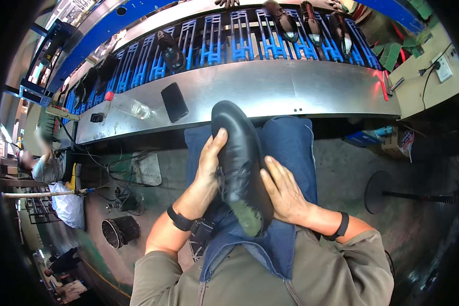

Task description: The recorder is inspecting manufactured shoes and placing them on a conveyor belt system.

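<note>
A black lace-up leather shoe is held over my lap with its toe pointing away from me. A green shoe last shows in its heel opening. My left hand is closed on the shoe's left side, thumb lying on the upper near the toe, its other fingers hidden beneath. Flat against the right side of the shoe rests my right hand, with fingers stretched out toward the toe. A blue apron covers my legs under the shoe.
Ahead runs a metal bench edge bearing a phone and a plastic bottle. Behind it, a blue-slatted conveyor carries several dark shoes. A hammer lies at the right end. A black bucket stands on the floor, and another person is far left.
</note>
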`<state>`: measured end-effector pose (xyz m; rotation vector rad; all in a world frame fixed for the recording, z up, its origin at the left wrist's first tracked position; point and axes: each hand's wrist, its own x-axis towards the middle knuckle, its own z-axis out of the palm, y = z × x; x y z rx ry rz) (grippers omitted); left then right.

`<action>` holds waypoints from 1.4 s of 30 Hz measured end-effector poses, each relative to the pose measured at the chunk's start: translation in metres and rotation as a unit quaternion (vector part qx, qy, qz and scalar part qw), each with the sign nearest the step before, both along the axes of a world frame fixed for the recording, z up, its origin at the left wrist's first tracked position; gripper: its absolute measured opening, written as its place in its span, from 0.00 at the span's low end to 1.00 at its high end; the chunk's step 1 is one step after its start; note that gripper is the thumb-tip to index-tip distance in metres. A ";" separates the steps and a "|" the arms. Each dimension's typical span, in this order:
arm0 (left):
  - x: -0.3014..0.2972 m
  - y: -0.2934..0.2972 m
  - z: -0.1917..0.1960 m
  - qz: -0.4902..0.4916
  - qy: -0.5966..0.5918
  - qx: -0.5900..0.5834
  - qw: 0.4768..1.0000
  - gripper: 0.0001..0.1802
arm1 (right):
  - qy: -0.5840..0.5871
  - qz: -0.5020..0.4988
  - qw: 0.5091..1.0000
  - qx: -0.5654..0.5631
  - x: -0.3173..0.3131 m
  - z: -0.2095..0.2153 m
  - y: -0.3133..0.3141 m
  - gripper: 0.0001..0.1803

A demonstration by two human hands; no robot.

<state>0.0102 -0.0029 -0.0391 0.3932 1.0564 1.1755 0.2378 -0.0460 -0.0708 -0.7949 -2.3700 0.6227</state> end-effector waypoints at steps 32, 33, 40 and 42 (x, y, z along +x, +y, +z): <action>-0.008 0.029 -0.031 -0.073 0.483 0.239 0.839 0.29 | 0.241 -0.099 0.894 -0.364 -0.029 -0.029 0.129 0.28; -0.011 0.037 -0.034 -0.090 0.471 0.210 0.852 0.27 | 0.230 -0.108 0.898 -0.359 -0.033 -0.026 0.125 0.27; -0.014 0.067 -0.058 -0.107 0.317 0.128 0.934 0.25 | 0.173 -0.132 0.916 -0.337 -0.046 -0.028 0.140 0.24; -0.017 0.071 -0.057 -0.141 0.340 0.122 0.922 0.25 | 0.178 -0.127 0.914 -0.341 -0.044 -0.033 0.141 0.24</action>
